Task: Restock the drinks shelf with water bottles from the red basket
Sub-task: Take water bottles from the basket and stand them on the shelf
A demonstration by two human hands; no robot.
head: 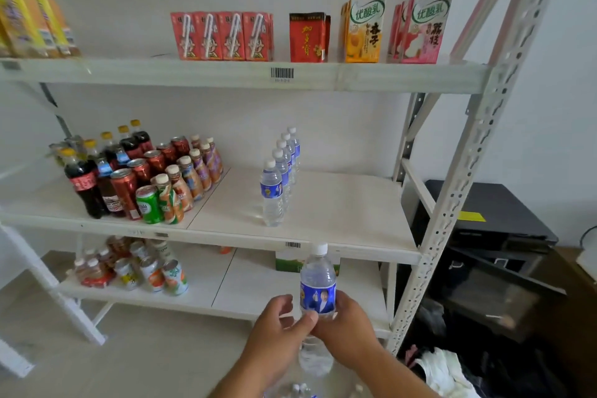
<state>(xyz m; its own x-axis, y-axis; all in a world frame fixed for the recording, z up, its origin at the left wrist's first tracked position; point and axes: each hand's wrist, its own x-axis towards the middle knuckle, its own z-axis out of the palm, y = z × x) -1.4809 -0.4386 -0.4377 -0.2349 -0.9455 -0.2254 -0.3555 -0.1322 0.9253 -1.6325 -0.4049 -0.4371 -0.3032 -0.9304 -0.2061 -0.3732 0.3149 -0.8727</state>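
A clear water bottle (318,281) with a blue label and white cap stands upright in front of me, below the middle shelf's front edge. My right hand (347,323) grips its lower body from the right. My left hand (279,328) holds it from the left, thumb across the front. On the middle shelf (339,213) a row of several matching water bottles (279,178) runs front to back. At the bottom edge a few more bottle caps (298,389) show; the red basket itself is out of view.
Cola bottles, cans and small juice bottles (142,178) crowd the middle shelf's left side. Drink cartons (310,35) line the top shelf. Cans (145,268) sit on the lower shelf. A perforated metal upright (452,197) stands at right, with a black box (491,220) behind it.
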